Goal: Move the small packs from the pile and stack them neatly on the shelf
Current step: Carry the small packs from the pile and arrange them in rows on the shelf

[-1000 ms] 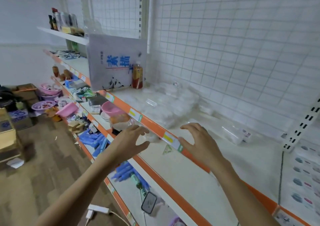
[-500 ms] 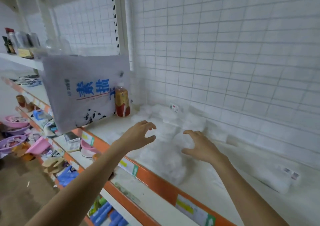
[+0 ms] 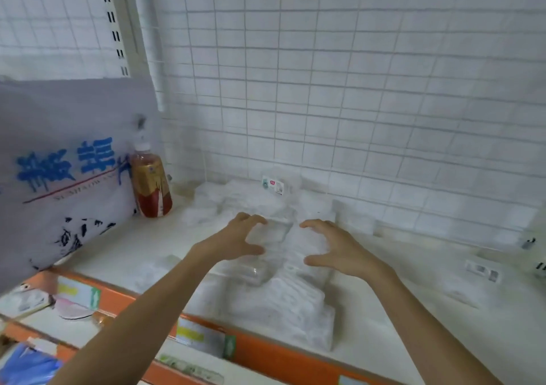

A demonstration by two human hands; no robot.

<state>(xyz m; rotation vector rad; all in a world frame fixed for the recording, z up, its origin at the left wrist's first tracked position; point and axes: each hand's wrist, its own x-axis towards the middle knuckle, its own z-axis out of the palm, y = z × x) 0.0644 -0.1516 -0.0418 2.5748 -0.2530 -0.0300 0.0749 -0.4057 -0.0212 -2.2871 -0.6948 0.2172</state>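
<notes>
We find both hands held over a pile of small clear packs (image 3: pixel 274 272) heaped on the white shelf (image 3: pixel 413 319). Our left hand (image 3: pixel 233 241) and right hand (image 3: pixel 336 248) face each other, fingers spread and curved, grasping nothing; whether the fingertips touch the wrapping we cannot tell. The packs are blurred and run together. A bottle (image 3: pixel 151 183) stands beside a printed bag (image 3: pixel 65 172), cut off at left.

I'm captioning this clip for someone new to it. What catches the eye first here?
Two bare hands, left hand and right hand, reach with fingers spread over a heap of clear small packs in the middle of the white shelf. To the left, an amber bottle stands beside a big grey bag with blue lettering.
</notes>
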